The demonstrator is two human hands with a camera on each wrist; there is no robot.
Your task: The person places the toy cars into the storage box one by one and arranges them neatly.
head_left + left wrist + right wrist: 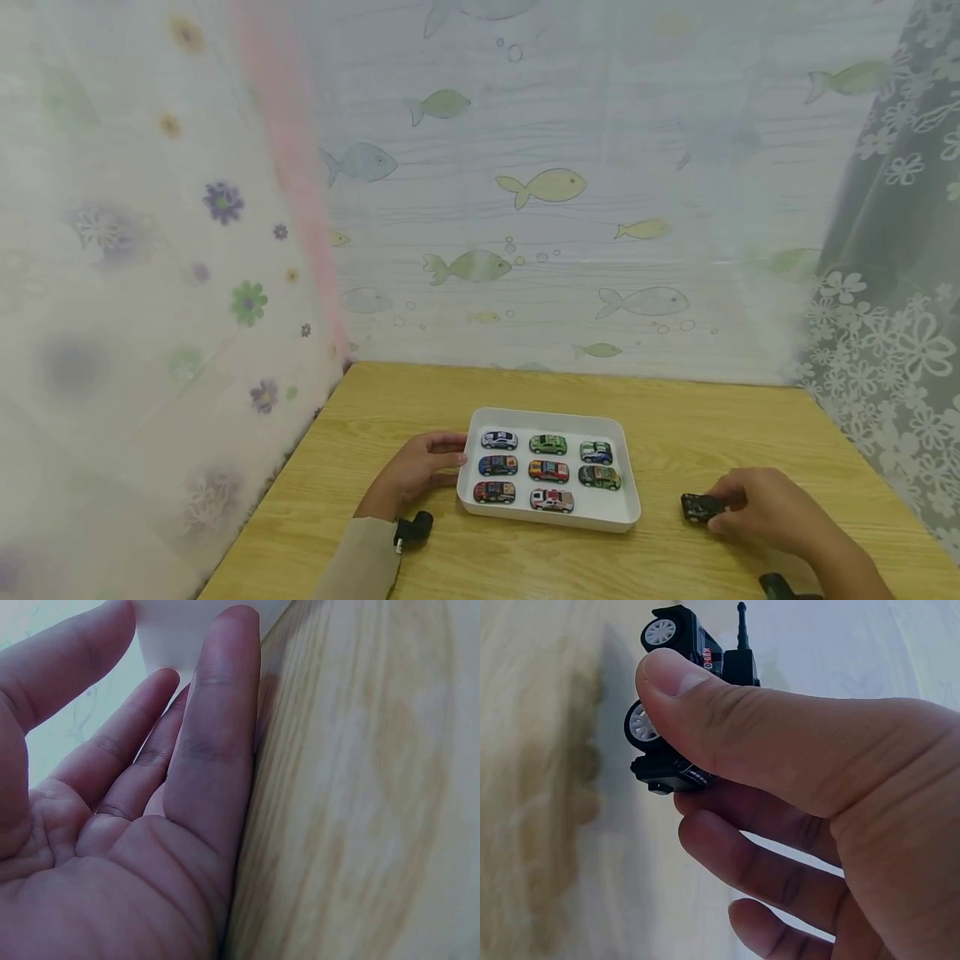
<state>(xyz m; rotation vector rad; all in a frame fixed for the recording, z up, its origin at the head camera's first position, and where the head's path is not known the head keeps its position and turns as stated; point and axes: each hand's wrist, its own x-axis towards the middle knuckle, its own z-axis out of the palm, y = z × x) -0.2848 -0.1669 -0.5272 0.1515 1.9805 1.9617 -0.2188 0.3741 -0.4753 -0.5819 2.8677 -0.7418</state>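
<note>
A white rectangular tray (pixel 602 508) on the wooden table holds several small, colourful toy cars (pixel 549 471) in rows. My left hand (pixel 416 468) is at the tray's left side, its fingers extended and the fingertips against the wall. The left wrist view has that hand's palm (pixel 142 877) facing the camera, with no object in it. Right of the tray, my right hand (pixel 776 510) pinches a black toy car (pixel 697 507) between thumb and fingers. White spoked wheels and a barrel-like rod on top of this car show in the right wrist view.
The wood-grain table (pixel 420 392) extends back to a hanging sheet printed with fish (pixel 551 185). A flower-patterned sheet (pixel 247 302) hangs along the left edge, and a sheer flowered curtain (pixel 926 346) hangs on the right.
</note>
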